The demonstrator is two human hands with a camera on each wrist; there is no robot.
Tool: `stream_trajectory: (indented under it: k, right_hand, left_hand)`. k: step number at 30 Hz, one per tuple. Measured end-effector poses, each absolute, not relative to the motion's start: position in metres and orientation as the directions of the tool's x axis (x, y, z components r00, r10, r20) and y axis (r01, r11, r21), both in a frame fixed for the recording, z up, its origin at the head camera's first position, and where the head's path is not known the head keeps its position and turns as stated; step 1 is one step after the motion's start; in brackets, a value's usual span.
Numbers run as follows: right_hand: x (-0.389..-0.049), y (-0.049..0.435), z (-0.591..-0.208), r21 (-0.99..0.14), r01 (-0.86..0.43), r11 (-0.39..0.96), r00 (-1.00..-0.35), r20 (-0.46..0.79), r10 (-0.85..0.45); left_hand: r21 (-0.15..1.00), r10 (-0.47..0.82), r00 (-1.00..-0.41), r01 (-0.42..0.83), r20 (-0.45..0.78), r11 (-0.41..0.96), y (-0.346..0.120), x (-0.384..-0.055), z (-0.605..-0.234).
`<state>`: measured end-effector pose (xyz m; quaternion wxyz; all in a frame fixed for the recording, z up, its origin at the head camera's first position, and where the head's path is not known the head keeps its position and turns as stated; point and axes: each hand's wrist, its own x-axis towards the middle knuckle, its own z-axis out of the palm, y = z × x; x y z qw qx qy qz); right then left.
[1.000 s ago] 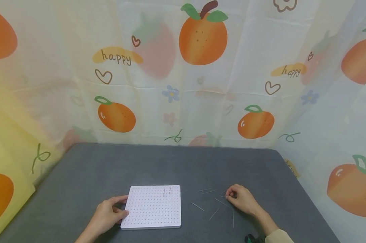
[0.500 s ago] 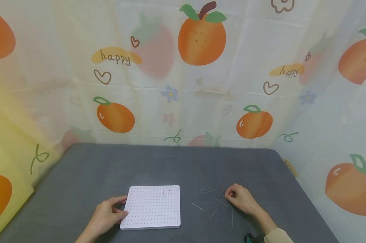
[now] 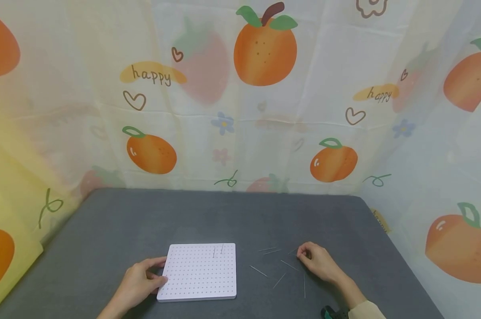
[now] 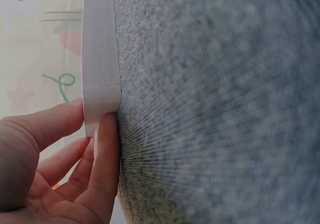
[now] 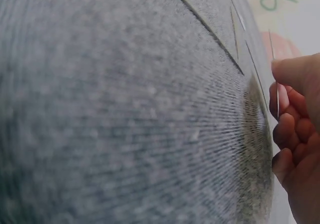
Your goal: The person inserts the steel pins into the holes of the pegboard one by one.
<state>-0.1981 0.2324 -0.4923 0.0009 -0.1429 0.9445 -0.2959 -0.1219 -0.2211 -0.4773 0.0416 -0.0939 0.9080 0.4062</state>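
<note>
A white pegboard (image 3: 198, 277) with rows of small holes lies on the dark table. Two thin metal pins (image 3: 214, 252) stand upright in its upper right part. My left hand (image 3: 134, 282) pinches the board's left edge, thumb on top; the left wrist view shows the fingers against its side. Off to the right of the board, my right hand (image 3: 320, 263) is low over the table. In the right wrist view its thumb and index finger pinch a slender metal pin (image 5: 271, 46), which points up past the thumb.
Several loose pins lie scattered between the board and my right hand, among them one pin (image 3: 258, 271) nearest the board. A dark object (image 3: 331, 313) sits by the right sleeve (image 3: 365, 310). A fruit-print curtain (image 3: 264, 133) hangs behind the table (image 3: 224, 212).
A pin that showed at the right fingertips no longer lies there; the right fingers have lifted very slightly. The left hand and the board stay put.
</note>
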Motion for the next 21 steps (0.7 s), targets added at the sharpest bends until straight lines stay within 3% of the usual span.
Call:
stream_trajectory:
  k: [21]
  right_hand:
    - [-0.196,0.213,-0.482,-0.627,-0.226,0.746,-0.971,0.085,-0.223]
  left_hand:
    - [0.734,-0.133,-0.982,-0.188,-0.134,0.653,-0.221,-0.121,-0.477]
